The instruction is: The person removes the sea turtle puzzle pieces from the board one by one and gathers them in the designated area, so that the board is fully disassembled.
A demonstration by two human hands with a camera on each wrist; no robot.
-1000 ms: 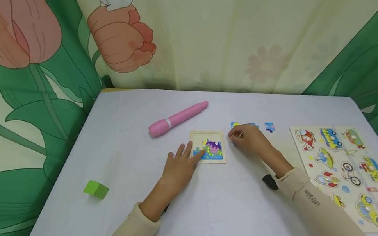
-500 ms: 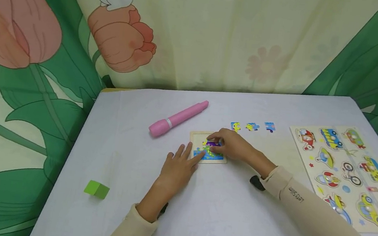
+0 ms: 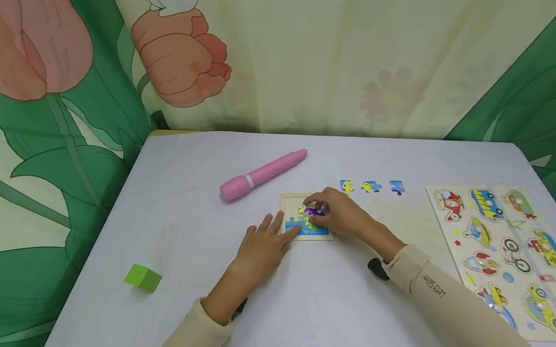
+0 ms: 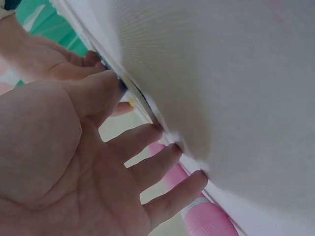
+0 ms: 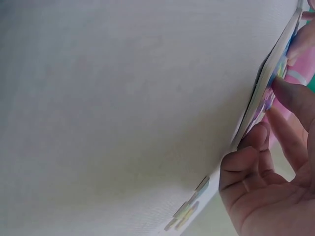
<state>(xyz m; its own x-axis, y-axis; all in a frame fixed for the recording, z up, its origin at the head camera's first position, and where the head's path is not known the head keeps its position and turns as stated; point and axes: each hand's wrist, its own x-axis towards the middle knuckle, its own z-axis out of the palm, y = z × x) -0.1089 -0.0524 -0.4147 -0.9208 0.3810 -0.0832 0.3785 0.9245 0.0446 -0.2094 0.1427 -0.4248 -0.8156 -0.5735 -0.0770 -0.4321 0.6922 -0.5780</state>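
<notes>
Squarely between the two hands sits a small wooden puzzle tray (image 3: 325, 235), lying flat on the white table (image 3: 333, 319) just this side of its middle. The right hand (image 3: 341, 213) comes over the tray from the right, fingers curled down onto a purple-and-yellow puzzle piece (image 3: 311, 212) that lies inside the frame; whether the piece is pinched or only pressed cannot be told from the head view, and the right wrist view shows just fingertips (image 5: 256, 140) at the tray's edge. The left hand (image 3: 264, 244) rests at the tray's near-left corner, fingers straight and spread on the table, the forefinger touching the frame's rim as if to steady it. The piece lies directly beneath the right hand, which is plainly the nearer of the two.

Beyond the tray and a little to the right, three loose puzzle pieces (image 3: 370, 186) wait in a short row running left to right, apart from one another and nearer the right hand. A pink marker (image 3: 262, 174) lies behind the tray to the left, its long axis slanting from near-left to far-right. A green block (image 3: 142, 277) stands well apart at the near left, and a vehicle peg board (image 3: 513, 254) fills the right side. Nothing stands between the right hand and the loose pieces.
</notes>
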